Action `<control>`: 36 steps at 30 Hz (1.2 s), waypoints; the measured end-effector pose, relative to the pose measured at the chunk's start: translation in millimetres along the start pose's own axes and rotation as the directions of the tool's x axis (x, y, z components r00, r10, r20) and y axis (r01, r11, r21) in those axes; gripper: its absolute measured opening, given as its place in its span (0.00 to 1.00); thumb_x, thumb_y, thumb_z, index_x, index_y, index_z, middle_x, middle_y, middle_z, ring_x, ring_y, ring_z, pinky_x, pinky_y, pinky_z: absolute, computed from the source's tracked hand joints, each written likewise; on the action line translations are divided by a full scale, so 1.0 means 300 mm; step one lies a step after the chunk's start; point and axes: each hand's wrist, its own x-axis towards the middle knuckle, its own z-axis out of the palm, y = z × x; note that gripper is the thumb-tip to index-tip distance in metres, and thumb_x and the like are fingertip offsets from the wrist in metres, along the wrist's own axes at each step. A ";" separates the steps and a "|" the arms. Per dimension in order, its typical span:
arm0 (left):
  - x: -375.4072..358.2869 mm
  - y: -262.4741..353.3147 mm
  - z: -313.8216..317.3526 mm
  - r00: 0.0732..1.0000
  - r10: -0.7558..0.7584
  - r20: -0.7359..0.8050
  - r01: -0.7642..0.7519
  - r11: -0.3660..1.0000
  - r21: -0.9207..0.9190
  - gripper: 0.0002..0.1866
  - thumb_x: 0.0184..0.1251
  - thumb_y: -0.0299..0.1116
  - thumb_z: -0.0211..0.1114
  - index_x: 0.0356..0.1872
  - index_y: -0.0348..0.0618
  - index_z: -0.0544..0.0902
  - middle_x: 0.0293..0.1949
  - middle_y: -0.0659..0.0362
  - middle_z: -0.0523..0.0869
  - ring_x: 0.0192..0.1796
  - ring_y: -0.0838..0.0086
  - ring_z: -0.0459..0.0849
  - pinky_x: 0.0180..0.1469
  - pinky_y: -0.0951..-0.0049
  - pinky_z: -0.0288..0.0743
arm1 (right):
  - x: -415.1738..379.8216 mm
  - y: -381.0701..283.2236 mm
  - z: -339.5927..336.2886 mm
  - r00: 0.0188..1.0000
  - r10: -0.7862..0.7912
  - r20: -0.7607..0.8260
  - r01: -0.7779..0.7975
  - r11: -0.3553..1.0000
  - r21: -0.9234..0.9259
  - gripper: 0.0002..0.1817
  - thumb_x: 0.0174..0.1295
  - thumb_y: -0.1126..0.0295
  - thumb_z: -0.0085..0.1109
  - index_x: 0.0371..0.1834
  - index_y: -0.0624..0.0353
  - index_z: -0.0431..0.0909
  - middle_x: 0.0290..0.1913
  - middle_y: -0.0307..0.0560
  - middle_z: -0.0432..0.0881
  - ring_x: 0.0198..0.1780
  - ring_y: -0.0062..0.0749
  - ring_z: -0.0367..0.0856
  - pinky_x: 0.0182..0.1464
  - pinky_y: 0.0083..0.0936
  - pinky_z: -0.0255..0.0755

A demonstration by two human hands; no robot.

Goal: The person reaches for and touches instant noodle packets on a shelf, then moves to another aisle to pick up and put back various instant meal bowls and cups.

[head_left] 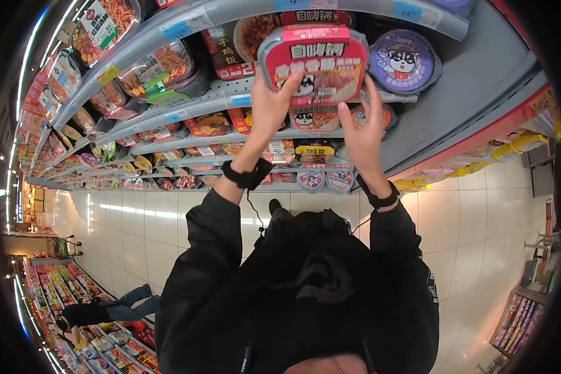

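Observation:
My left hand (272, 107) is closed on the left side of a red-and-white self-heating meal box (321, 65), its thumb lying across the printed front. The box is raised in front of the upper shelf, lid side facing me, with a dog cartoon and large characters on it. At its lower right corner is my right hand (363, 128), fingers along the right edge and thumb at the bottom edge. Just right of the box, a round purple meal tub (402, 61) sits on the shelf. Behind and left of it is a dark meal box (230, 53).
Grey shelves (227, 100) of packaged meals curve away to the left, with blue price tags along their edges. A grey side panel (474, 75) ends the unit at the right. Tiled floor (461, 218) lies below. At lower left, a person (106, 311) is beside produce stands.

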 end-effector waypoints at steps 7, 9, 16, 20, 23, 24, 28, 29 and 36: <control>0.150 -0.048 0.027 0.996 0.045 -0.075 -0.045 0.999 -0.003 0.24 0.64 0.42 0.74 0.48 0.32 0.77 0.42 0.52 0.86 0.44 0.71 0.84 0.49 0.70 0.77 | 0.081 0.011 0.063 0.979 -0.200 0.028 0.201 0.953 -0.228 0.35 0.63 0.73 0.60 0.75 0.61 0.61 0.79 0.63 0.53 0.79 0.56 0.54 0.75 0.42 0.54; 0.165 -0.097 0.041 0.993 0.067 -0.098 -0.063 0.997 0.037 0.26 0.63 0.44 0.75 0.48 0.31 0.77 0.41 0.51 0.86 0.41 0.70 0.85 0.46 0.68 0.78 | 0.095 0.025 0.067 0.973 -0.226 0.045 0.230 0.944 -0.237 0.34 0.63 0.73 0.60 0.74 0.60 0.64 0.80 0.62 0.51 0.79 0.56 0.54 0.75 0.43 0.54; 0.162 -0.110 0.041 0.990 0.102 -0.097 -0.069 0.954 0.291 0.26 0.63 0.51 0.73 0.43 0.33 0.83 0.41 0.46 0.82 0.48 0.56 0.74 0.55 0.58 0.68 | 0.098 0.040 0.063 0.963 -0.271 0.007 0.267 0.944 -0.195 0.30 0.64 0.70 0.60 0.71 0.59 0.69 0.80 0.63 0.52 0.78 0.57 0.55 0.75 0.47 0.53; 0.169 -0.133 0.060 0.987 0.078 -0.144 -0.036 0.962 0.272 0.29 0.63 0.52 0.73 0.42 0.30 0.78 0.41 0.46 0.78 0.49 0.55 0.73 0.55 0.58 0.67 | 0.095 0.042 0.067 0.955 -0.296 -0.009 0.281 0.915 -0.290 0.29 0.63 0.71 0.60 0.70 0.59 0.69 0.79 0.67 0.52 0.77 0.60 0.56 0.74 0.50 0.51; 0.161 -0.131 0.074 0.981 0.146 -0.129 -0.096 0.939 0.330 0.31 0.64 0.53 0.72 0.45 0.30 0.75 0.44 0.43 0.77 0.50 0.54 0.73 0.55 0.56 0.67 | 0.088 0.042 0.062 0.956 -0.292 -0.006 0.270 0.892 -0.362 0.30 0.62 0.72 0.60 0.70 0.60 0.69 0.78 0.68 0.53 0.77 0.61 0.56 0.74 0.50 0.52; 0.154 -0.117 0.071 0.988 0.114 -0.102 -0.071 0.933 0.353 0.30 0.66 0.50 0.71 0.47 0.29 0.73 0.45 0.42 0.76 0.50 0.52 0.74 0.55 0.56 0.68 | 0.086 0.036 0.062 0.957 -0.291 -0.005 0.270 0.893 -0.361 0.30 0.62 0.72 0.60 0.70 0.60 0.69 0.78 0.68 0.53 0.77 0.61 0.56 0.74 0.50 0.52; 0.130 -0.141 0.061 0.989 0.123 -0.084 -0.108 0.980 0.166 0.28 0.67 0.46 0.70 0.51 0.28 0.72 0.45 0.43 0.76 0.50 0.52 0.75 0.55 0.57 0.69 | 0.068 0.026 0.050 0.962 -0.275 -0.002 0.263 0.924 -0.278 0.29 0.63 0.76 0.58 0.70 0.58 0.69 0.80 0.60 0.53 0.80 0.54 0.53 0.76 0.44 0.51; 0.111 -0.139 0.056 0.981 0.187 -0.061 -0.170 0.963 0.209 0.28 0.68 0.43 0.70 0.54 0.28 0.71 0.46 0.43 0.76 0.50 0.52 0.76 0.55 0.57 0.70 | 0.062 0.028 0.048 0.964 -0.265 0.006 0.258 0.931 -0.259 0.29 0.63 0.76 0.58 0.70 0.59 0.69 0.80 0.60 0.53 0.80 0.53 0.53 0.76 0.44 0.51; 0.035 -0.162 0.010 0.964 0.264 -0.027 -0.241 0.911 0.335 0.32 0.71 0.40 0.66 0.66 0.27 0.67 0.59 0.38 0.75 0.63 0.48 0.75 0.66 0.57 0.67 | -0.003 0.044 0.024 0.956 -0.294 0.025 0.286 0.904 -0.318 0.23 0.64 0.77 0.55 0.64 0.67 0.72 0.74 0.61 0.64 0.75 0.56 0.62 0.73 0.44 0.58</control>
